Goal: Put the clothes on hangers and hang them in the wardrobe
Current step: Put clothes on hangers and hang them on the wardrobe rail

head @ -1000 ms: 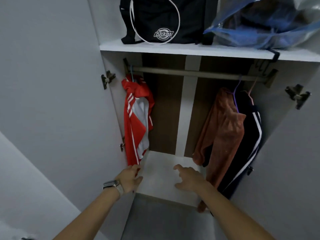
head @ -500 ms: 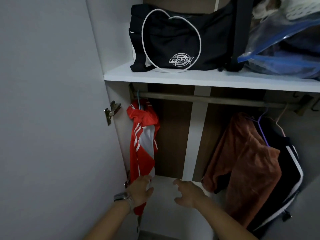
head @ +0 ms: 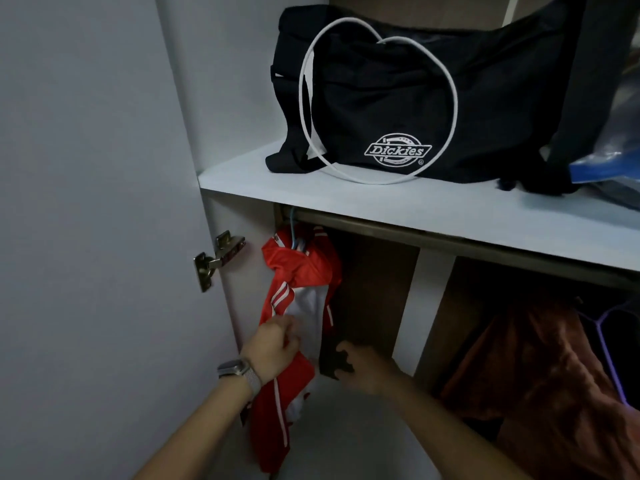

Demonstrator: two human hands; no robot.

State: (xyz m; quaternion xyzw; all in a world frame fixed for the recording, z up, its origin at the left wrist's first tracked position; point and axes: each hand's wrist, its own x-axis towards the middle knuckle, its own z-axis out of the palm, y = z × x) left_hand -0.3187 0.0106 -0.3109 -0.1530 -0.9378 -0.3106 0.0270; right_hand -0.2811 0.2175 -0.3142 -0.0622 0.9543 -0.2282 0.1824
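Note:
A red and white jacket hangs on a blue hanger at the left end of the wardrobe rail. My left hand, a watch on its wrist, grips the jacket's fabric about halfway down. My right hand hovers just right of the jacket with its fingers loosely curled and nothing in it. An orange-brown garment hangs at the right on a purple hanger.
A black Dickies bag with a white cord stands on the white shelf above the rail. Blue plastic lies at the shelf's right end. The open left door carries a metal hinge.
The view has tilted up and moved closer to the wardrobe. My left hand rose from the jacket's lower edge and took hold of its fabric. My right hand rose beside it.

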